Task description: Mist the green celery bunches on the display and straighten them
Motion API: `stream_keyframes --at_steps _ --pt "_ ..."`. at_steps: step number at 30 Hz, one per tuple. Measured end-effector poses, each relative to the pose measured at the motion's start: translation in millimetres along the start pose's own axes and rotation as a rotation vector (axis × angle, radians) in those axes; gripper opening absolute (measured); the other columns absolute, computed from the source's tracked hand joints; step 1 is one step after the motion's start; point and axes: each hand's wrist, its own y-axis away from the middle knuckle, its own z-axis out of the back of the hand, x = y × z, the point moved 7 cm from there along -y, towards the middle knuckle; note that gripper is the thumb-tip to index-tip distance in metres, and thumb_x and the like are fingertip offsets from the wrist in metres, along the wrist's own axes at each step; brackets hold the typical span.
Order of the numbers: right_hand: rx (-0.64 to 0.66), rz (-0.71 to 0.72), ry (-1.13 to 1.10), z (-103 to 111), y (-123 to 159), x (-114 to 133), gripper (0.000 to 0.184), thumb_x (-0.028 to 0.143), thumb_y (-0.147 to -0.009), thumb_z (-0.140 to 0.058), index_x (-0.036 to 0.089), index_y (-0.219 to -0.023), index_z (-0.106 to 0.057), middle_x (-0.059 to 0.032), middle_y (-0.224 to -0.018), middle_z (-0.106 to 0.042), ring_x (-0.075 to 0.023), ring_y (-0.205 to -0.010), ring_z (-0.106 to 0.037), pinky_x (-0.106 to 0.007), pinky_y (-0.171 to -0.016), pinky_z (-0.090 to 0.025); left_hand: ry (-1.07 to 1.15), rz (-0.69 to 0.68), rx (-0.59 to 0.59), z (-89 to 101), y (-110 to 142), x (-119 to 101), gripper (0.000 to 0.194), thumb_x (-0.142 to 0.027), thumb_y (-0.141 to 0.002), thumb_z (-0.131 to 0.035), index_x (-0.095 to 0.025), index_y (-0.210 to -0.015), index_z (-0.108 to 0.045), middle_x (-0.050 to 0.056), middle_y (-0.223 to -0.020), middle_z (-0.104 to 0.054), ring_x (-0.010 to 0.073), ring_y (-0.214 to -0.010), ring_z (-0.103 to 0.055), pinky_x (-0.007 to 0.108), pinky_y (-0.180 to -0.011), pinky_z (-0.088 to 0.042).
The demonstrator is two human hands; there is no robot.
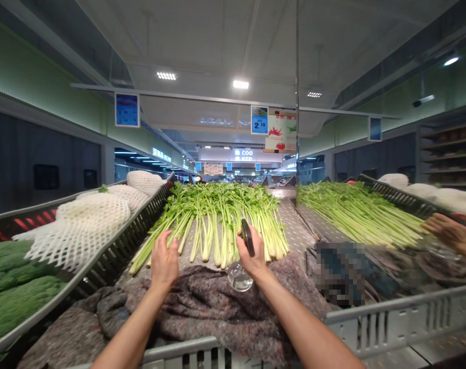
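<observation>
My right hand [251, 252] is wrapped round the neck of a clear spray bottle [240, 278] with a black spray head [247, 238]. The bottle hangs above a crumpled grey-brown blanket [209, 302]. Rows of celery [225, 215] lie on the patterned metal shelf [294, 225] beyond both hands, leafy tops away from me and pale stalk ends toward me. Near the stalk ends on the left, my left hand [165, 260] is empty, its thumb apart from the loosely curved fingers.
Left of the celery, a black crate [140, 218] holds broccoli [21, 292] and produce in white foam nets [94, 215]. A mirror panel [305, 154] at right reflects the display. A grey plastic guard [402, 318] edges the front. Price signs [259, 120] hang overhead.
</observation>
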Motion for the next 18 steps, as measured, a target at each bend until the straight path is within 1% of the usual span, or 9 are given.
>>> stream_keyframes --at_steps 3,6,9,12,16,18 --pt "0.003 0.004 0.004 -9.5 4.2 11.5 0.015 0.025 -0.071 -0.045 0.018 -0.082 -0.051 0.0019 -0.066 -0.054 -0.0110 -0.057 -0.050 -0.023 -0.059 -0.040 -0.033 -0.010 -0.018 12.5 -3.9 4.6 0.044 -0.043 -0.077 -0.025 -0.014 -0.102 -0.047 0.013 -0.113 -0.048 0.0239 -0.112 -0.040 0.041 -0.098 -0.028" --pt "-0.025 -0.034 0.014 -17.8 9.2 16.2 0.020 0.026 -0.070 -0.046 0.018 -0.088 -0.051 0.0001 -0.072 -0.056 -0.0119 -0.060 -0.051 -0.024 -0.059 -0.040 -0.051 -0.021 -0.040 23.7 -7.4 6.9 0.044 -0.044 -0.077 -0.025 -0.014 -0.101 -0.047 0.013 -0.113 -0.048 0.0244 -0.112 -0.040 0.041 -0.098 -0.028" --pt "-0.018 -0.042 0.015 -25.4 12.8 19.7 0.025 0.026 -0.069 -0.046 0.018 -0.092 -0.050 -0.0008 -0.076 -0.057 -0.0127 -0.062 -0.052 -0.025 -0.060 -0.040 -0.050 -0.032 -0.052 31.4 -7.9 8.8 0.042 -0.043 -0.077 -0.026 -0.015 -0.100 -0.047 0.012 -0.113 -0.049 0.0240 -0.112 -0.040 0.041 -0.098 -0.028" --pt "0.008 -0.044 0.015 -31.3 15.8 21.8 0.023 0.026 -0.069 -0.046 0.018 -0.091 -0.050 -0.0004 -0.073 -0.056 -0.0133 -0.062 -0.051 -0.026 -0.061 -0.040 -0.049 -0.020 -0.055 34.7 -4.5 13.8 0.040 -0.042 -0.077 -0.026 -0.017 -0.099 -0.048 0.011 -0.112 -0.049 0.0230 -0.111 -0.041 0.040 -0.097 -0.029" --pt "0.044 -0.035 0.020 -39.3 20.9 24.5 0.016 0.025 -0.071 -0.044 0.019 -0.084 -0.050 -0.0002 -0.072 -0.056 -0.0135 -0.063 -0.051 -0.027 -0.064 -0.039 -0.074 0.018 -0.023 33.5 0.6 22.9 0.045 -0.043 -0.077 -0.024 -0.013 -0.101 -0.047 0.014 -0.113 -0.048 0.0244 -0.111 -0.040 0.041 -0.098 -0.028" --pt "0.052 -0.028 0.021 -43.1 23.7 25.1 0.015 0.025 -0.071 -0.043 0.019 -0.083 -0.050 -0.0009 -0.073 -0.056 -0.0139 -0.065 -0.051 -0.027 -0.066 -0.039 -0.077 0.019 -0.016 33.0 1.4 25.1 0.046 -0.043 -0.077 -0.024 -0.012 -0.102 -0.047 0.015 -0.114 -0.048 0.0247 -0.112 -0.040 0.042 -0.098 -0.027"
